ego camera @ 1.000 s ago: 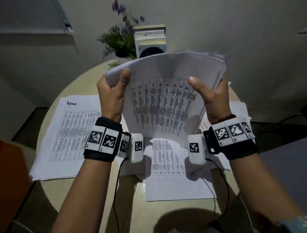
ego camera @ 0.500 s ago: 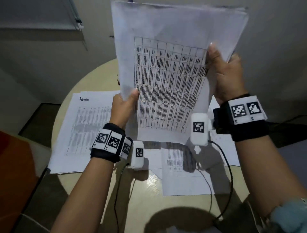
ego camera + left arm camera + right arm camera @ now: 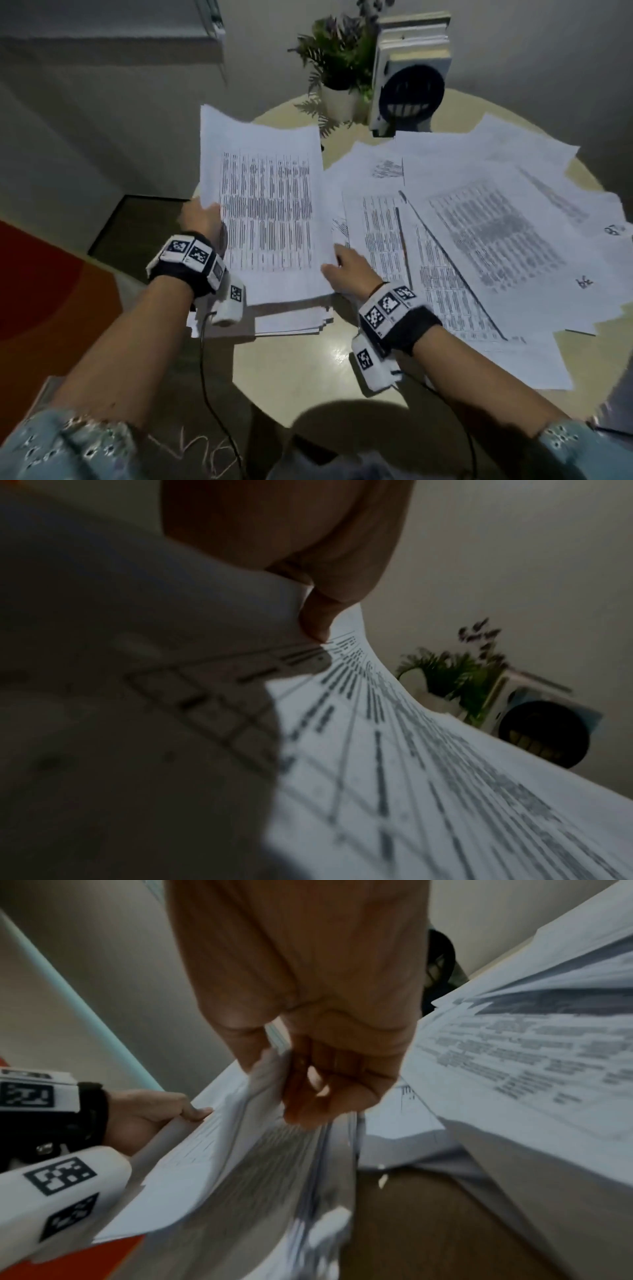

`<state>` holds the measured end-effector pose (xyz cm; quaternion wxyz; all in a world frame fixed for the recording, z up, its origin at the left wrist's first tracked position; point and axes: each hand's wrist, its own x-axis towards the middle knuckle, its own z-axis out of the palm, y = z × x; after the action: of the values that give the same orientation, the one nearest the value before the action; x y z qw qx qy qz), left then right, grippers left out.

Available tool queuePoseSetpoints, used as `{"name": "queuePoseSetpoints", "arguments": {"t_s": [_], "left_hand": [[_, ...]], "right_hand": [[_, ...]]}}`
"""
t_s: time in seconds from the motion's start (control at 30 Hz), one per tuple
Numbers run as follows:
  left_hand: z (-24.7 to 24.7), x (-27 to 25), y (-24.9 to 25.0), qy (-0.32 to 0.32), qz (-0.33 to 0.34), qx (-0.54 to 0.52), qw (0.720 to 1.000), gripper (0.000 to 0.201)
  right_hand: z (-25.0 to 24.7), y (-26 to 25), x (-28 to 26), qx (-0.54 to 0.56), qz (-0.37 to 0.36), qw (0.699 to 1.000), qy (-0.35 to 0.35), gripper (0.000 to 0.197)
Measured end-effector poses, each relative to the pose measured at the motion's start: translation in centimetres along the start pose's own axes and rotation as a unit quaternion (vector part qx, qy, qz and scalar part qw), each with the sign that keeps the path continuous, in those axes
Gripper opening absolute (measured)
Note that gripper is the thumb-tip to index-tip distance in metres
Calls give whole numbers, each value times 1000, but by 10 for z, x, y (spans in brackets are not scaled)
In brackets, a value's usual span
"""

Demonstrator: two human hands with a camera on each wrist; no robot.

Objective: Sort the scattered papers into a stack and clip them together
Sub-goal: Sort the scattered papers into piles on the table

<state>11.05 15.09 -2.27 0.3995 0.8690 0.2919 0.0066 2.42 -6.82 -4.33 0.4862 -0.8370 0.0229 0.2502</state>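
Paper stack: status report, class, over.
Left hand and right hand both grip the held sheets, above the stack. Loose papers remain. No clip seen.

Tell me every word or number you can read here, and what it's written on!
"bk", roughly, handwritten on a loose sheet at the table's right edge; uncertain.
A dark mark on another sheet further right: cut off, unreadable.
Printed tables on the held bundle and the scattered papers: too small and blurred.
Wrist tags: black-and-white codes, no words.

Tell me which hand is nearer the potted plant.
Left. The left hand grips the held sheets' left edge, below-left of the potted plant; the right hand grips their near right corner, farther back.
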Motion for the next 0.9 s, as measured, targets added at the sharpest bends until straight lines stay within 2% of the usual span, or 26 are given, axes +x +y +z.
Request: {"name": "queuePoseSetpoints", "arguments": {"t_s": [0.1,0.17,0.2,0.27,0.33,0.4,0.47,0.6,0.7,0.73,0.8,0.9], "left_hand": [[5,4,-35,-37,-24,57,997,35],[11,7,-53,-58,-45,79,994,35],[13,8,-60,-61,-50,93,993,35],[14,11,-67,-42,-65,132,988,39],[14,10,-71,-40,-101,133,985,57],[21,6,-72,-68,-128,106,984,74],[30,2,-73,-84,-132,89,984,80],[39,-4,-67,-61,-139,102,983,84],[42,-11,-51,-24,-113,126,985,88],[45,-14,-41,-15,-87,123,989,84],[55,-26,-19,-21,-22,86,996,63],[81,-54,13,-109,59,-3,992,20]], "right_hand": [[24,12,6,-92,59,993,-44,5],[38,17,8,-159,105,980,-55,10],[43,17,7,-178,117,976,-46,16],[51,20,10,-188,121,975,9,46],[59,21,13,-192,114,972,69,67],[68,20,15,-190,119,971,79,79],[78,17,17,-189,130,972,53,86],[73,16,16,-180,122,976,34,82],[35,21,18,-142,92,981,93,67],[17,25,18,-127,83,980,132,64],[-22,37,15,-108,84,967,214,58],[-78,66,0,-173,156,938,256,60]]}}
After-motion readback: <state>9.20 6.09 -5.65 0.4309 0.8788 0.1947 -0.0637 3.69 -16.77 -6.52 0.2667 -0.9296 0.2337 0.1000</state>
